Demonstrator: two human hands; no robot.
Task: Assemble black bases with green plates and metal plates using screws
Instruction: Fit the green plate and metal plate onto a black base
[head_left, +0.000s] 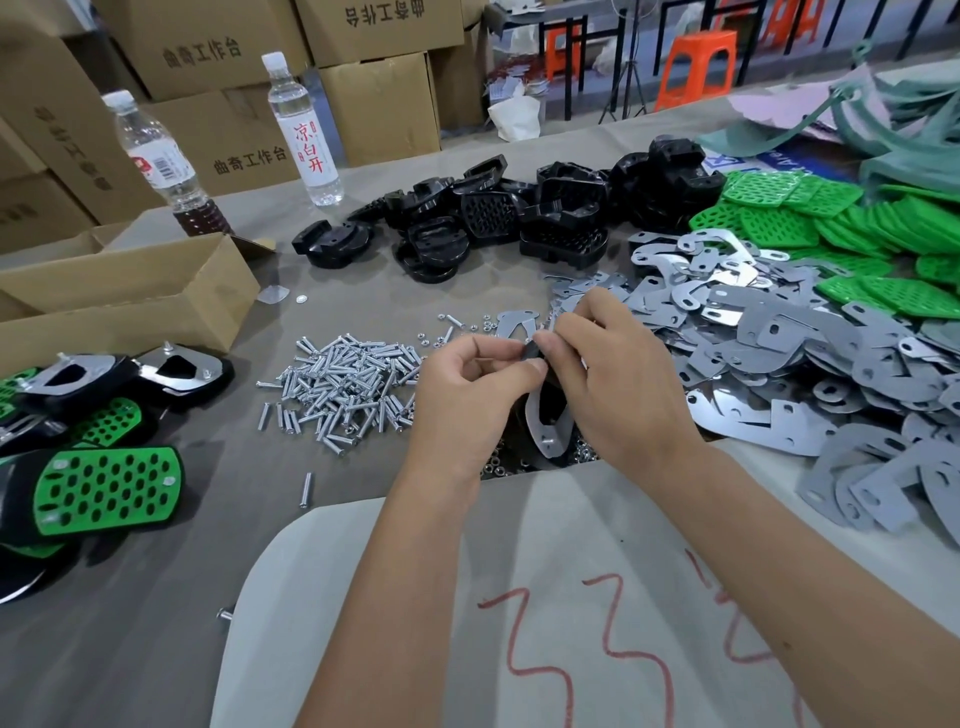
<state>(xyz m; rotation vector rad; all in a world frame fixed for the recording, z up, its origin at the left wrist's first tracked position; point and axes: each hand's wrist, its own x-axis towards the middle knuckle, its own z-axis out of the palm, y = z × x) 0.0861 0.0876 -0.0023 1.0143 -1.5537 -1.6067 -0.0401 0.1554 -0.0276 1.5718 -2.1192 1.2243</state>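
Note:
Both my hands hold one black base (548, 402) with a metal plate on it, tilted above the table's middle. My left hand (467, 392) grips its upper edge with thumb and curled fingers. My right hand (618, 384) pinches the same top edge from the right. A heap of screws (343, 382) lies left of my hands. Loose black bases (493, 218) are piled at the back, metal plates (779, 343) spread to the right, and green plates (841, 228) lie far right. Small nuts (582, 454) lie under the held base.
Finished assemblies (104, 483) with green plates lie at the left edge. An open cardboard box (130, 296) stands at the back left, with two water bottles (306, 130) behind it. A white sheet (519, 597) with red marks covers the near table. Stacked cartons fill the background.

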